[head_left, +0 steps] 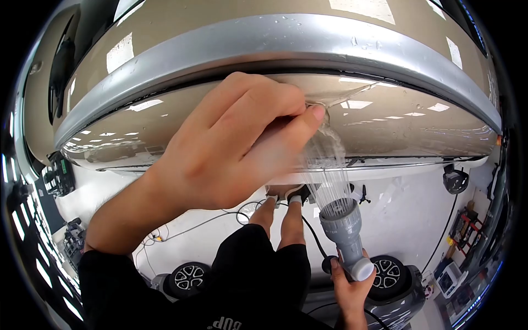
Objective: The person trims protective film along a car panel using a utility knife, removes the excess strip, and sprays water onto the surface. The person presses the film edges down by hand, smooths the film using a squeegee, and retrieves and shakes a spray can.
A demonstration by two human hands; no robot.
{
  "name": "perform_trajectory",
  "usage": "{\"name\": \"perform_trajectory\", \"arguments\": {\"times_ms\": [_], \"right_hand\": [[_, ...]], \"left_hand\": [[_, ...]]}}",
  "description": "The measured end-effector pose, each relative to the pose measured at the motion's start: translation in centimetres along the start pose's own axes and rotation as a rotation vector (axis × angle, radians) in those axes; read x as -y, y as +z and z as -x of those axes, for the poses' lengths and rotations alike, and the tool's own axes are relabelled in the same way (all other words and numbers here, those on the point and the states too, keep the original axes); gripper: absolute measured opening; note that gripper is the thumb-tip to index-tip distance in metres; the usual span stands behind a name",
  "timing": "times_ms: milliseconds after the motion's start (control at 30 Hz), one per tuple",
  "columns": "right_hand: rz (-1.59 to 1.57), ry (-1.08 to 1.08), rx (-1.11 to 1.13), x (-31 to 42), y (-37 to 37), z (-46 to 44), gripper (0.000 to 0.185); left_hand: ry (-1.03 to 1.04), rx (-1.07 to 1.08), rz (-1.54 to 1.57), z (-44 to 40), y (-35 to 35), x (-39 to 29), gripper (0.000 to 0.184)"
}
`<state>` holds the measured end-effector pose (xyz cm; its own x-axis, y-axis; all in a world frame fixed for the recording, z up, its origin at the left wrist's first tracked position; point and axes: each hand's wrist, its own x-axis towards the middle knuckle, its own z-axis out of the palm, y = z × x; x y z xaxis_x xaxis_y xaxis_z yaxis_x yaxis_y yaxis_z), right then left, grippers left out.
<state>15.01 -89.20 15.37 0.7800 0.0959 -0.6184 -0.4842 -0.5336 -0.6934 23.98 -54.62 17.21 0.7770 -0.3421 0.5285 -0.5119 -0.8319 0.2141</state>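
My left hand [236, 143] is raised close to the camera in front of a glossy beige car panel [407, 132]. Its thumb and forefinger are pinched on the edge of a clear film [352, 98], which stretches in taut folds to the right across the panel. Lower down on the right, my right hand [352, 291] grips a grey water spray nozzle [342, 228], its head pointed up at the panel. Jets of water [327, 159] shoot from it and strike the panel and film just below my left fingertips.
A silver trim strip [247, 41] with water drops curves above the panel. A black hose [313, 236] and cables lie on the white floor [396, 220]. Behind me stands another vehicle with two wheels showing [190, 276]. Shelving with tools [467, 231] is at the right.
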Motion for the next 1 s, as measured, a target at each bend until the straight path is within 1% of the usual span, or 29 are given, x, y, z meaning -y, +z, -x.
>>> {"name": "perform_trajectory", "arguments": {"times_ms": [267, 333, 367, 467, 533, 567, 633, 667, 767, 900, 1000], "right_hand": [[0.017, 0.001, 0.012, -0.3, -0.3, -0.3, 0.033], [0.037, -0.002, 0.043, -0.3, -0.2, -0.3, 0.033], [0.049, -0.007, 0.056, -0.2, -0.1, -0.3, 0.033], [0.074, -0.114, 0.07, 0.3, 0.4, -0.5, 0.033], [0.089, -0.113, 0.087, 0.9, 0.6, -0.4, 0.032], [0.097, -0.109, 0.093, 1.1, 0.7, -0.3, 0.032], [0.096, -0.093, 0.085, 0.9, 0.8, -0.2, 0.032], [0.094, -0.089, 0.084, 0.8, 0.9, -0.3, 0.032], [0.059, -0.081, 0.061, 0.5, 1.0, -0.3, 0.032], [-0.078, -0.038, -0.078, -0.6, 1.0, 0.6, 0.029], [-0.19, 0.08, -0.115, 0.2, 1.2, 0.3, 0.027]], "left_hand": [[-0.166, 0.029, 0.095, -0.2, 0.3, -1.0, 0.03], [-0.157, 0.033, 0.088, -0.2, 0.1, -1.0, 0.03], [-0.115, 0.022, 0.07, -0.3, 0.1, -0.6, 0.03], [-0.012, -0.001, 0.065, -0.2, 0.2, 1.1, 0.032], [-0.043, -0.063, 0.059, -0.1, 0.3, 1.2, 0.033], [-0.104, -0.116, 0.051, -0.2, 0.6, 0.6, 0.034], [-0.201, -0.149, 0.021, -0.6, 0.8, -0.5, 0.033], [-0.237, -0.133, -0.006, -0.9, 0.6, -1.1, 0.031], [-0.305, -0.201, 0.033, -0.5, 1.2, -1.4, 0.028], [-0.385, -0.243, 0.088, -0.8, 1.7, -2.1, 0.024], [-0.457, -0.258, 0.105, -1.5, 2.2, -2.9, 0.021]]}}
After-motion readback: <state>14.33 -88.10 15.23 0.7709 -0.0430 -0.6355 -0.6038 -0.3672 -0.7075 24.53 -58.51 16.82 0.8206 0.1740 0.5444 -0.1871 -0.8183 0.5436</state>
